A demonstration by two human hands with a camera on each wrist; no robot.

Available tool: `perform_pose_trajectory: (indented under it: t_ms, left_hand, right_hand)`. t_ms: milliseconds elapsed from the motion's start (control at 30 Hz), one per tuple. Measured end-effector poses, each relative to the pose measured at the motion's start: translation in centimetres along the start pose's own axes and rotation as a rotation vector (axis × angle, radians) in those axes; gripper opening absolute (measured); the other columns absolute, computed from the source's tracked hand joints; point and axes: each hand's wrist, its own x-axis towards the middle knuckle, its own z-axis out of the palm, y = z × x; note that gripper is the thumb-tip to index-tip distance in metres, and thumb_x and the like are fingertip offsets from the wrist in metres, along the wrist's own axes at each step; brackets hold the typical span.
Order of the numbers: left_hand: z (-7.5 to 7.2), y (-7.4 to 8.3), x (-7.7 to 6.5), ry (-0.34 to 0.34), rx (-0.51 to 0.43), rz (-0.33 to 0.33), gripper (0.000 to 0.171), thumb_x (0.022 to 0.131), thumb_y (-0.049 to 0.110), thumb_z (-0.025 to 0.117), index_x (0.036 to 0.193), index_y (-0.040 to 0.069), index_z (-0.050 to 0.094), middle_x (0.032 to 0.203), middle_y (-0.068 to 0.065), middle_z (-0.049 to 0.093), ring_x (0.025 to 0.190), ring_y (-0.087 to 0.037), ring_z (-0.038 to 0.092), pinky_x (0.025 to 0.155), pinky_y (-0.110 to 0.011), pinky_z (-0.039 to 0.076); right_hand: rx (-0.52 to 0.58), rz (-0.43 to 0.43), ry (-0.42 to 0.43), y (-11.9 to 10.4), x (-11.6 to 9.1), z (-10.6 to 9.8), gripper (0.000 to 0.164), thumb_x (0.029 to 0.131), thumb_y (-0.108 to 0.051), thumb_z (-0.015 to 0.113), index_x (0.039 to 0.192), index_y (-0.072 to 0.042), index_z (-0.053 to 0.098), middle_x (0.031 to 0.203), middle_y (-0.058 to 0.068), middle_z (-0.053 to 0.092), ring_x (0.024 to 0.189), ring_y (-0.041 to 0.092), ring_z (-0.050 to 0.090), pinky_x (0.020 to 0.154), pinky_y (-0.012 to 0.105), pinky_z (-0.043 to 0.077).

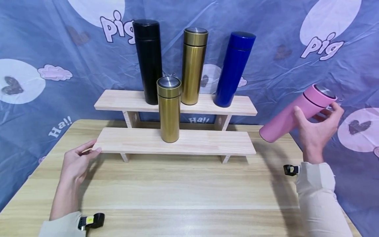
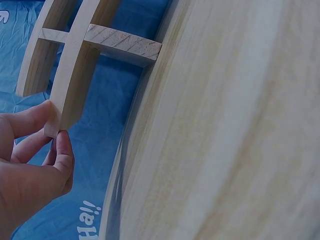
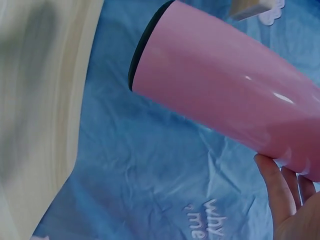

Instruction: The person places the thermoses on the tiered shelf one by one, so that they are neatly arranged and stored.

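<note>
My right hand (image 1: 318, 131) grips a pink thermos bottle (image 1: 291, 117) near its silver-topped lid, tilted in the air right of the wooden shelf stand. In the right wrist view the bottle's dark base edge shows, with fingertips on its side. My left hand (image 1: 77, 163) pinches the left end of the lower shelf board (image 1: 127, 140) between thumb and fingers, also seen in the left wrist view. A short gold thermos bottle (image 1: 169, 115) stands upright on that board. On the upper board (image 1: 118, 98) stand a black bottle (image 1: 149, 65), a tall gold bottle (image 1: 193, 69) and a blue bottle (image 1: 234, 72).
The stand rests at the back of a light wooden table (image 1: 177, 187). Behind it hangs a wrinkled blue cloth (image 1: 74, 36) printed with hearts, clouds and lettering. The table's right edge runs beneath my right arm.
</note>
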Motion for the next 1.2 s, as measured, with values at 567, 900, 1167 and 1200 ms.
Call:
perform_pose_trajectory:
  t_ms: [567,900,1167,1200]
  left_hand:
    - [0.0,-0.1,0.0,0.015,0.013,-0.003,0.052,0.088,0.005,0.080,0.137,0.013,0.064,0.108,0.005,0.053,0.090,-0.004,0.052,0.068,-0.013,0.047]
    - [0.0,-0.2,0.0,0.020,0.051,-0.027,0.059,0.088,0.008,0.080,0.143,0.011,0.058,0.109,0.005,0.051,0.091,-0.004,0.050,0.066,-0.013,0.045]
    - [0.0,-0.1,-0.1,0.014,0.034,-0.010,0.057,0.087,0.009,0.082,0.140,0.012,0.061,0.107,0.007,0.054,0.091,-0.003,0.052,0.068,-0.012,0.046]
    - [0.0,-0.1,-0.1,0.015,0.032,-0.009,0.057,0.087,0.009,0.082,0.140,0.013,0.061,0.107,0.007,0.054,0.091,-0.003,0.052,0.069,-0.012,0.047]
  right_hand:
    - [0.136,-0.035,-0.085,-1.2,-1.0,1.2,0.066,0.073,-0.012,0.082,0.134,-0.017,0.057,0.111,0.001,0.060,0.091,0.011,0.057,0.080,0.023,0.045]
    - [0.169,-0.054,-0.124,-0.8,-1.9,2.2,0.068,0.073,-0.011,0.084,0.134,-0.017,0.057,0.111,0.002,0.060,0.090,0.014,0.058,0.080,0.024,0.045]
    - [0.243,-0.017,-0.150,-1.7,-2.9,3.1,0.068,0.072,-0.005,0.085,0.133,-0.016,0.057,0.109,0.006,0.061,0.086,0.016,0.059,0.080,0.025,0.046]
    - [0.245,-0.023,-0.156,-1.9,-3.1,3.2,0.068,0.072,-0.005,0.085,0.133,-0.016,0.057,0.109,0.006,0.061,0.086,0.017,0.059,0.080,0.025,0.046]
